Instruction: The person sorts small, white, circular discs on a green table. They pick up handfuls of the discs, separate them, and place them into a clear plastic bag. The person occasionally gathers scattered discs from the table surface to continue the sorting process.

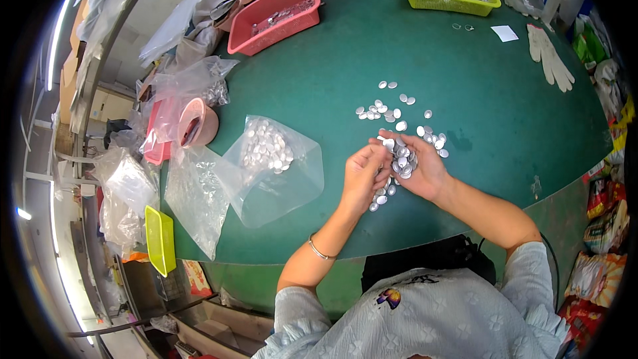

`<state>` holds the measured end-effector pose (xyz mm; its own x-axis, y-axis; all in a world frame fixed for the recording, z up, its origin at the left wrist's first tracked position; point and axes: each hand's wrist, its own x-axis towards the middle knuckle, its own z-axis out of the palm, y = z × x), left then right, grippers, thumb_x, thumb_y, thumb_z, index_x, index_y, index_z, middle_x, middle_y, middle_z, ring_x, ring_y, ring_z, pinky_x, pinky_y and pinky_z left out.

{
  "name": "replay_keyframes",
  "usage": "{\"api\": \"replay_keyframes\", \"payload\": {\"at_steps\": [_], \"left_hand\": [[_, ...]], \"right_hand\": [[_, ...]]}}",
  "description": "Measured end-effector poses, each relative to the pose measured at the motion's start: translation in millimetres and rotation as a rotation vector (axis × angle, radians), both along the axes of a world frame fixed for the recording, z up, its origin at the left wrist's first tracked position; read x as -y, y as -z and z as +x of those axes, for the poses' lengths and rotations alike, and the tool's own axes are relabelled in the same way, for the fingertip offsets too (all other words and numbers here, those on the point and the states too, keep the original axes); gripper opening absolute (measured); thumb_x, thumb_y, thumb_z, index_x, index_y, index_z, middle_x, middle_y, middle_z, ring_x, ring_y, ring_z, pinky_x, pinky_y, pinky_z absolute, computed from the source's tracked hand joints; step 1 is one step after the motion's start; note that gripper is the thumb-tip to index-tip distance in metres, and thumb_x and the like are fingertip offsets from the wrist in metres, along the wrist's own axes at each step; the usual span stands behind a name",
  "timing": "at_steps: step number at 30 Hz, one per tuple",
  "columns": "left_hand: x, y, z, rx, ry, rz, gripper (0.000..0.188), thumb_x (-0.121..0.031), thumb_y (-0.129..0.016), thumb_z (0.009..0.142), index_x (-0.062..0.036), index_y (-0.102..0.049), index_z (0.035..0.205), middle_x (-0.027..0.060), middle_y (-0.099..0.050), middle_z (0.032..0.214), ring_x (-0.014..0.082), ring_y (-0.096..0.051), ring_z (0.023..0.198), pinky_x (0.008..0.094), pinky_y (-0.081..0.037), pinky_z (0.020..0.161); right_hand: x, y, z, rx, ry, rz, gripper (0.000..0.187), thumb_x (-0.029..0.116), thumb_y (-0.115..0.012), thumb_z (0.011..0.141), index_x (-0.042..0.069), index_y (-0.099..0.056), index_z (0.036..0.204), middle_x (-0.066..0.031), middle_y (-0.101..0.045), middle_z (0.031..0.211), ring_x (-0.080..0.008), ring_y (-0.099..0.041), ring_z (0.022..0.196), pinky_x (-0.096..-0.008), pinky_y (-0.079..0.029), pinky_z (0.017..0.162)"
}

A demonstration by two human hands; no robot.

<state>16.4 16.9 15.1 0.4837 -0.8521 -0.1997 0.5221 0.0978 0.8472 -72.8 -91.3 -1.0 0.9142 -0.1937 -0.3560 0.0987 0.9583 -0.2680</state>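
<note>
Head view, silver discs (403, 161) in cupped right hand (427, 171), left hand (364, 169) beside

Legible text: none; the lettering present is too small, curved or blurred to make out. Shirt (438, 322), near side: short dark script-like strokes (422, 280) across the chest, just beside a small multicoloured emblem (389, 298); characters not resolved. Right edge of scene, beyond the table: orange-and-white package (596, 274) with printed pattern, wording indistinct. Farther along the same edge: yellow package (623, 139), dark marks smeared at the fisheye rim. Near left, below table level: red-and-pale printed sheet (197, 278), its print too small to decipher.
</note>
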Motion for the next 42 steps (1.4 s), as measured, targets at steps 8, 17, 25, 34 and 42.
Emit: {"api": "replay_keyframes", "payload": {"at_steps": [8, 17, 25, 34, 42], "left_hand": [[-3, -1, -18, 1.134, 0.019, 0.171, 0.022, -0.004, -0.074, 0.070, 0.0002, -0.065, 0.090, 0.0027, -0.053, 0.058, 0.0097, -0.043, 0.048, 0.0245, -0.039, 0.048], [-4, 4, 4, -0.097, 0.084, 0.093, 0.013, -0.013, -0.053, 0.087, -0.0003, -0.056, 0.085, 0.0010, -0.048, 0.063, 0.0042, -0.035, 0.044, 0.0173, -0.024, 0.037], [-2, 4, 3, -0.140, -0.029, 0.066, 0.018, -0.018, -0.053, 0.089, -0.0012, -0.055, 0.084, 0.0012, -0.049, 0.068, 0.0061, -0.038, 0.049, 0.0188, -0.026, 0.039], [2, -1, -16, 1.044, -0.142, 0.309, 0.021, -0.002, -0.069, 0.074, 0.0010, -0.063, 0.094, 0.0052, -0.051, 0.065, 0.0123, -0.048, 0.057, 0.0265, -0.043, 0.054], [2, 16, -9, 0.735, -0.212, 0.258, 0.016, -0.001, -0.068, 0.075, 0.0003, -0.064, 0.090, 0.0063, -0.055, 0.067, 0.0122, -0.050, 0.057, 0.0274, -0.045, 0.054]], "right_hand": [[2, -8, -1, -0.057, 0.002, -0.011, 0.038, 0.022, -0.035, 0.093, 0.000, -0.046, 0.123, -0.0147, -0.049, 0.124, -0.0276, -0.048, 0.115, -0.0415, -0.037, 0.100], [2, -4, 0, 0.009, 0.014, -0.009, 0.039, 0.022, -0.032, 0.093, 0.000, -0.047, 0.121, -0.0155, -0.050, 0.125, -0.0264, -0.049, 0.115, -0.0408, -0.036, 0.101], [2, -4, 0, -0.010, 0.020, 0.054, 0.040, 0.021, -0.027, 0.094, 0.001, -0.048, 0.121, -0.0155, -0.051, 0.125, -0.0253, -0.049, 0.113, -0.0392, -0.036, 0.101], [-1, 0, -2, 0.018, -0.010, -0.021, 0.038, 0.023, -0.031, 0.094, 0.002, -0.048, 0.121, -0.0149, -0.049, 0.124, -0.0241, -0.050, 0.110, -0.0375, -0.039, 0.095], [0, -3, -3, 0.036, -0.018, -0.127, 0.037, 0.024, -0.033, 0.094, 0.002, -0.047, 0.121, -0.0140, -0.049, 0.125, -0.0215, -0.047, 0.113, -0.0369, -0.038, 0.097]]}}
